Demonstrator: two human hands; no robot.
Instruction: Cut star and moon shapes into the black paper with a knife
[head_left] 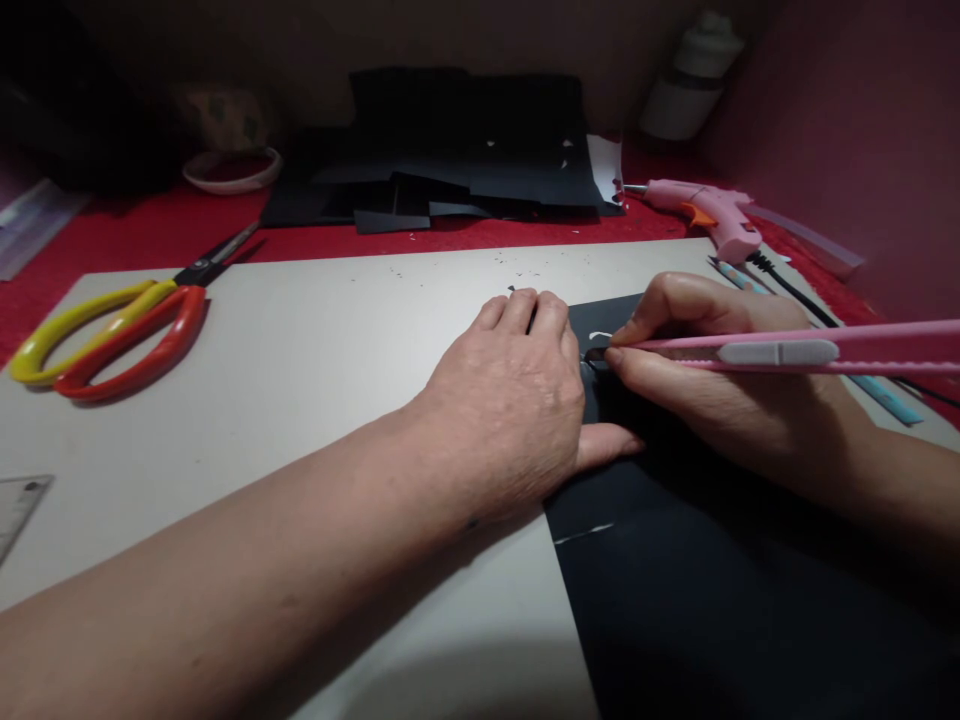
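Note:
My right hand [705, 370] grips a pink utility knife [885, 345] with a grey slider, its blade tip down at the black sheet [712, 590]. Beside the blade, my left hand [525, 390] lies flat over the sheet's left edge, thumb stretched out to the right across it and fingers pointing away from me. A curved white mark shows on the sheet just above the blade, and a thin pale line runs lower down near the left edge. My fingers partly hide the blade.
Scissors [135, 335] with yellow and red handles lie on the white board [300, 350] at left. Behind are black paper pieces [480, 140], a tape ring [232, 172], a white bottle [690, 80] and a pink glue gun [705, 210]. A blue pencil-like stick [885, 398] lies at right.

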